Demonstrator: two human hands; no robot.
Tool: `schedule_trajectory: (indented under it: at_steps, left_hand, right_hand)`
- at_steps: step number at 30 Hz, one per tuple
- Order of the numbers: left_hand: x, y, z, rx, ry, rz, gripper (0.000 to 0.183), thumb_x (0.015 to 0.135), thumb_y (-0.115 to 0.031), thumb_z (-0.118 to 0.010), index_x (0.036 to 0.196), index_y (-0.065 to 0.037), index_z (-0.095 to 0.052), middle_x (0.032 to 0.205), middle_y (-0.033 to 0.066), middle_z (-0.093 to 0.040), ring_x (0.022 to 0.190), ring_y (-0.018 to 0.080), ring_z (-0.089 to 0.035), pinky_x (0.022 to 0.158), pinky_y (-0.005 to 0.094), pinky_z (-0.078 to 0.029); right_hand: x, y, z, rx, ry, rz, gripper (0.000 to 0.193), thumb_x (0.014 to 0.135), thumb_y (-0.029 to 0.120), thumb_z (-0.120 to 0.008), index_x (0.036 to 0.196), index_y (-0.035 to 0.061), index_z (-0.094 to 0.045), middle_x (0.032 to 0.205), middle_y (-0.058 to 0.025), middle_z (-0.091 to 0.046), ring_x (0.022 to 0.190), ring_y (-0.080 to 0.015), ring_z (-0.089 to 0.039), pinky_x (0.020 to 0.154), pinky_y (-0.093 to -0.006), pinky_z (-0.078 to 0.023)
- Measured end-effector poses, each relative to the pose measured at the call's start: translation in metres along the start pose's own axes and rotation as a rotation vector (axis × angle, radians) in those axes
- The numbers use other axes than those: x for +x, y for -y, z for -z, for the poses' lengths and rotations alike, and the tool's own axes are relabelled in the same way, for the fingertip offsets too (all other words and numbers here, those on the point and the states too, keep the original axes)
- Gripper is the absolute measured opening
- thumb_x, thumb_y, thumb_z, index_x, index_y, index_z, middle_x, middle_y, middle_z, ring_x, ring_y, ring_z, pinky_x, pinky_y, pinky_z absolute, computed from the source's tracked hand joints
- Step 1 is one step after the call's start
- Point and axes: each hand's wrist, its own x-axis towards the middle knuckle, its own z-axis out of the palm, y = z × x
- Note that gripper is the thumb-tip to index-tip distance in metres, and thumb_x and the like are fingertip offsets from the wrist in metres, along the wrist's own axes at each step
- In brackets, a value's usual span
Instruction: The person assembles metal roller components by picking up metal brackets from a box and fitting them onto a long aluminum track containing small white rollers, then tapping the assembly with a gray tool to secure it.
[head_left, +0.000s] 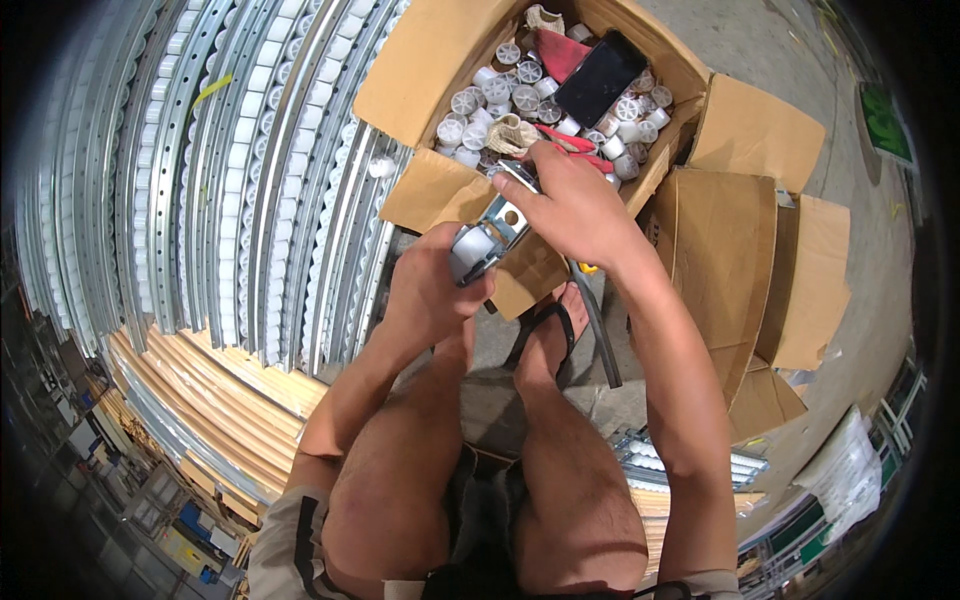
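Observation:
A short metal roller-track piece (511, 218) with round holes is held between my two hands, tilted from lower left to upper right. A white roller (474, 249) sits at its lower end. My left hand (425, 285) is closed around that end. At the upper end, my right hand (580, 205) grips the metal, its thumb on the near face; some of its fingers are hidden. Just beyond my hands stands an open cardboard box (425, 105), holding many loose white rollers (525, 97), a black phone (602, 78) and red-and-cream work gloves (512, 135).
Long metal roller tracks (245, 190) lie stacked on the left, over tan lengths (215, 385). One loose roller (381, 167) rests on them. Another open cardboard box (715, 260) stands at right. A dark bar (597, 330) is near my foot. Clear plastic wrapping (840, 480) lies far right.

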Motion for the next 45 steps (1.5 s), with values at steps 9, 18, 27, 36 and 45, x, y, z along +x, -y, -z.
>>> schedule_trajectory:
  at_steps: [9,18,27,36,45]
  left_hand:
    - [-0.002,0.005,-0.014,0.012,-0.116,-0.125,0.047,0.075,-0.027,-0.085,0.108,-0.002,-0.063,0.086,0.0161,-0.067,0.077,0.0333,-0.067,0.07,0.0379,-0.054]
    - [-0.002,0.009,-0.017,0.063,-0.163,-0.164,0.046,0.076,-0.026,-0.085,0.106,-0.002,-0.061,0.088,0.0175,-0.068,0.076,0.0357,-0.069,0.067,0.0403,-0.054]
    - [-0.001,0.005,-0.014,0.05,-0.155,-0.138,0.048,0.075,-0.026,-0.087,0.105,0.0,-0.061,0.086,0.0179,-0.068,0.077,0.0352,-0.07,0.067,0.0395,-0.055]
    - [0.001,0.005,-0.016,0.075,-0.187,-0.148,0.051,0.073,-0.031,-0.087,0.103,0.0,-0.06,0.085,0.0194,-0.068,0.076,0.0375,-0.069,0.067,0.0416,-0.055]
    - [0.0,0.007,-0.023,0.11,-0.212,-0.106,0.058,0.072,-0.035,-0.087,0.102,0.001,-0.053,0.082,0.0209,-0.065,0.073,0.0415,-0.066,0.063,0.0464,-0.053]
  right_hand:
    - [0.002,0.004,0.013,-0.027,0.102,0.101,0.054,0.095,0.041,-0.057,0.106,-0.0118,-0.056,0.097,-0.0337,-0.066,0.098,-0.0478,-0.064,0.087,-0.0534,-0.05]
    - [0.003,0.002,0.015,-0.035,0.093,0.103,0.054,0.094,0.04,-0.059,0.107,-0.0122,-0.056,0.099,-0.0335,-0.066,0.1,-0.0475,-0.064,0.087,-0.0527,-0.049]
    - [-0.008,0.0,0.009,-0.003,0.0,0.122,0.054,0.095,0.041,-0.056,0.101,-0.0132,-0.056,0.092,-0.0322,-0.066,0.092,-0.0475,-0.065,0.082,-0.0521,-0.05]
    - [-0.008,0.003,0.007,-0.004,0.012,0.052,0.053,0.097,0.04,-0.055,0.103,-0.0127,-0.054,0.087,-0.0323,-0.066,0.089,-0.0479,-0.066,0.08,-0.0519,-0.052]
    - [-0.011,0.011,0.004,-0.012,-0.034,0.049,0.051,0.099,0.037,-0.053,0.103,-0.0141,-0.051,0.08,-0.0319,-0.066,0.084,-0.0487,-0.066,0.076,-0.054,-0.052]
